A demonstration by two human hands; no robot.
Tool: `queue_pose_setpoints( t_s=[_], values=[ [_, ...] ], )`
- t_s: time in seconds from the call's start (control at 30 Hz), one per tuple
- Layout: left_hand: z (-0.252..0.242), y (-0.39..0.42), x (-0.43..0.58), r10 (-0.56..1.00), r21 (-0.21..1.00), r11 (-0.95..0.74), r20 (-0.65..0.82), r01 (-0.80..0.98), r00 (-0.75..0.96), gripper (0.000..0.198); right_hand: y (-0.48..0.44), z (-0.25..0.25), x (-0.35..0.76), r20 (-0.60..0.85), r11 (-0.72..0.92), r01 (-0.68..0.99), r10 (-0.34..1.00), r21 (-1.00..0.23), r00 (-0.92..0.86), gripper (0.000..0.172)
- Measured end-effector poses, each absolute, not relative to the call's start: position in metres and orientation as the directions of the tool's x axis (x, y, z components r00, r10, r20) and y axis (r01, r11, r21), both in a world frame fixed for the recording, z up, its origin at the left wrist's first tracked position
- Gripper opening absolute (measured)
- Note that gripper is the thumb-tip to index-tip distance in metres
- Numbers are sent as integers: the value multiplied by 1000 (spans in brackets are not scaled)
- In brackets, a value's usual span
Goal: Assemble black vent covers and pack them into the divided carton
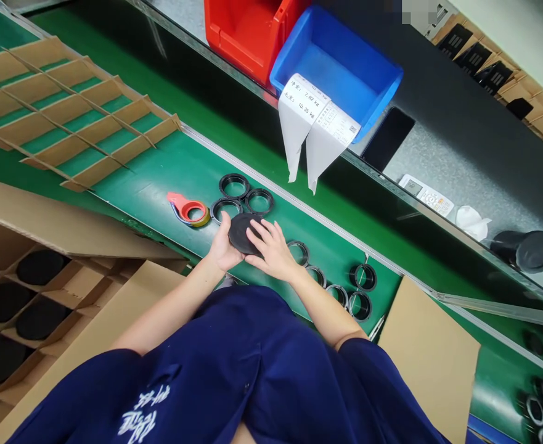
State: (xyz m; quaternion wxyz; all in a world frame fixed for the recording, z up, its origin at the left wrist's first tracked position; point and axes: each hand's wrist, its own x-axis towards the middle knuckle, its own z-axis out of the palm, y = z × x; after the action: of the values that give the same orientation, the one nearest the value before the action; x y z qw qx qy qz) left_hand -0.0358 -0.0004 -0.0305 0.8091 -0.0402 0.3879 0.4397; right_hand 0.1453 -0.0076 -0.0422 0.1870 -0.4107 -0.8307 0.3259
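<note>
A flat black round cap point(240, 232) is held between both hands just above the green belt point(160, 172). My left hand point(220, 248) grips its left edge from below. The fingers of my right hand point(272, 248) lie spread across its top right. Three black rings point(234, 185) lie on the belt just beyond the cap. Several more black rings point(364, 277) lie to the right of my right wrist.
A red tape dispenser point(185, 209) lies left of the rings. A cardboard divider grid point(68, 111) rests on the belt at the upper left. A carton point(81, 283) with black caps in cells stands at the lower left. Blue bin point(340, 68), red bin point(248, 31), cardboard sheet point(428, 357).
</note>
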Motion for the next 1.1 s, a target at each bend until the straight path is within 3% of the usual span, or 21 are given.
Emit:
queue_pose_setpoints(
  t_s=[0.1, 0.17, 0.27, 0.4, 0.57, 0.63, 0.7, 0.77, 0.83, 0.9, 1.1],
  values=[
    [-38, 5, -36, 607, 265, 648, -746, -714, 275, 75, -3, -54, 127, -141, 385, 659, 789, -646, -598, 104],
    [-43, 11, -36, 586, 261, 665, -763, -699, 273, 75, 11, -65, 115, -215, 340, 663, 764, -668, -608, 116],
    [-51, 24, -46, 541, 268, 691, -807, -671, 235, 78, 50, -88, 98, -279, 249, 690, 783, -679, -556, 113],
    [-69, 36, -76, 538, 385, 684, -840, -619, 73, 61, 116, -130, 81, -360, 75, 858, 886, -508, -291, 115],
    [-98, 32, -114, 546, 517, 676, -830, -525, -114, 39, 165, -176, 70, -401, 95, 929, 883, -358, -245, 116],
    [-108, 39, -116, 587, 631, 697, -775, -341, -234, 41, 173, -184, 70, -406, 112, 932, 877, -345, -256, 109],
    [-115, 61, -106, 727, 759, 651, -620, 11, -295, 45, 175, -186, 74, -387, 98, 922, 887, -375, -251, 95],
    [-122, 96, -85, 911, 800, 413, -368, 434, -188, 52, 171, -183, 87, -326, 31, 905, 927, -424, -184, 82],
    [-132, 135, -56, 988, 692, 91, -153, 716, 22, 63, 155, -178, 109, -244, -64, 874, 968, -481, -63, 71],
    [-149, 168, -26, 978, 539, -96, -106, 837, 180, 73, 126, -174, 137, -171, -120, 817, 985, -564, 26, 62],
    [-211, 205, 13, 885, 291, -210, -350, 934, 308, 93, 17, -166, 201, -176, -261, 594, 964, -761, 199, 56]
  ],
)
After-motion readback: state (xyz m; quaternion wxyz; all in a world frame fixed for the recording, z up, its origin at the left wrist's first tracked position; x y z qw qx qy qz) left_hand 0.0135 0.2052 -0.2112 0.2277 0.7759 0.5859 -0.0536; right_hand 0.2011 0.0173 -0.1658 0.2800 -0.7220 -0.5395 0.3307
